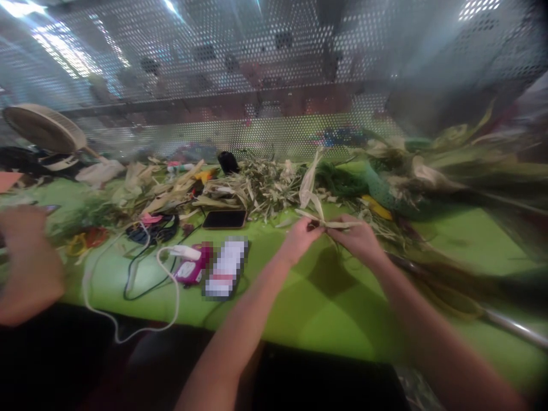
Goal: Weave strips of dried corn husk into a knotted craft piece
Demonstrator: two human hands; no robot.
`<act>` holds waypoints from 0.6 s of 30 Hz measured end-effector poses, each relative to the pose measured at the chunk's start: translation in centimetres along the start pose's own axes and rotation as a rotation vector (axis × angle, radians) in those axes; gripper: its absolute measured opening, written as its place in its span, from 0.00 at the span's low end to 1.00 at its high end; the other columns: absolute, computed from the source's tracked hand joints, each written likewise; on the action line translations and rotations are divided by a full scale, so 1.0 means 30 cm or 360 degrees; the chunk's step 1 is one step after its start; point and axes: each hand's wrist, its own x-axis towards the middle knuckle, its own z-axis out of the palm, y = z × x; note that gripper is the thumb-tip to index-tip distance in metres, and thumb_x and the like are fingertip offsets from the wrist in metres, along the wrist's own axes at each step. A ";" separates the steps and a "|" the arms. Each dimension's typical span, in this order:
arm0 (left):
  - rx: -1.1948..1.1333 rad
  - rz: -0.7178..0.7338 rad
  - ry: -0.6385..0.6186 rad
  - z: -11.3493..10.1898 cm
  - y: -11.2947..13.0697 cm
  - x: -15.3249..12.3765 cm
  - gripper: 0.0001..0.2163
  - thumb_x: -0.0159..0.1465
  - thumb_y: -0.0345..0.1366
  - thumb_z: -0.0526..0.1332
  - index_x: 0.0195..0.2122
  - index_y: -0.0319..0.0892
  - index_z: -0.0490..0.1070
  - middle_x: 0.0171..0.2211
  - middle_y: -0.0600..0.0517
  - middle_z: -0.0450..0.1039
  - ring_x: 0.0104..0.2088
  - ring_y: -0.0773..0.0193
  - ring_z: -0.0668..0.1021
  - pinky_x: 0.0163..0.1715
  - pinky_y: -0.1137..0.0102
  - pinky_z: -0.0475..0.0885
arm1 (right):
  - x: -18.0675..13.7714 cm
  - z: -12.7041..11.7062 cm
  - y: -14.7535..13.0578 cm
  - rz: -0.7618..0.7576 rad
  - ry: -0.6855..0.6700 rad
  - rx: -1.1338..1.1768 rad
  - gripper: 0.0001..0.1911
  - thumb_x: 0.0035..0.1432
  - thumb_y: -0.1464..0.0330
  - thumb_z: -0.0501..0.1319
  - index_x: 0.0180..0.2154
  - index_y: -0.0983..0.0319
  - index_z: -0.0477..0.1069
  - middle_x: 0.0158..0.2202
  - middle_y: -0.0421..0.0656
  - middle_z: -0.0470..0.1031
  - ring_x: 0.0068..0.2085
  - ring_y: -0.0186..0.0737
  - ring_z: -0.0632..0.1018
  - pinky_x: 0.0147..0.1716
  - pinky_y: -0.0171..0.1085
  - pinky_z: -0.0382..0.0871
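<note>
Leaf strip (331, 224), pale and dry, lies pinched between both hands above the green table (325, 308): left hand (299, 237) grips one end, right hand (359, 237) the other. Judging by its flat look, shaping has barely begun. Head view count: one phone (224, 219), one leaf heap (257, 188), one co-worker's hand (21, 228).

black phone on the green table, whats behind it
Behind the black phone lies a heap of dry leaf strips and a dark object; what the heap covers stays hidden.
</note>
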 end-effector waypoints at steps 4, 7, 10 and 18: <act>0.0029 0.0004 0.0041 -0.001 0.000 0.006 0.14 0.54 0.40 0.70 0.37 0.38 0.74 0.32 0.50 0.73 0.34 0.65 0.72 0.37 0.70 0.65 | -0.009 -0.007 -0.018 0.0056 0.0093 -0.0016 0.16 0.54 0.54 0.64 0.32 0.62 0.76 0.29 0.42 0.76 0.30 0.40 0.73 0.30 0.36 0.62; -0.0007 -0.0031 0.0006 0.002 0.003 0.002 0.14 0.53 0.40 0.72 0.36 0.38 0.74 0.30 0.51 0.72 0.33 0.65 0.71 0.37 0.69 0.65 | -0.008 -0.005 -0.020 0.0114 0.0185 0.0071 0.19 0.53 0.51 0.64 0.30 0.61 0.76 0.25 0.41 0.74 0.27 0.38 0.71 0.27 0.36 0.62; -0.0070 -0.0065 -0.0070 0.006 0.005 -0.005 0.15 0.53 0.41 0.72 0.36 0.38 0.74 0.28 0.52 0.70 0.31 0.66 0.70 0.35 0.70 0.64 | -0.003 -0.001 -0.008 0.0146 0.0234 0.0126 0.20 0.51 0.49 0.65 0.28 0.61 0.75 0.22 0.40 0.71 0.25 0.38 0.70 0.25 0.36 0.61; -0.0245 -0.0040 -0.0261 0.007 -0.005 -0.008 0.19 0.54 0.46 0.70 0.40 0.36 0.74 0.29 0.53 0.68 0.25 0.73 0.63 0.26 0.73 0.55 | 0.003 0.003 0.001 0.0221 0.0277 0.0239 0.20 0.49 0.50 0.66 0.26 0.61 0.74 0.20 0.39 0.69 0.23 0.36 0.68 0.24 0.36 0.61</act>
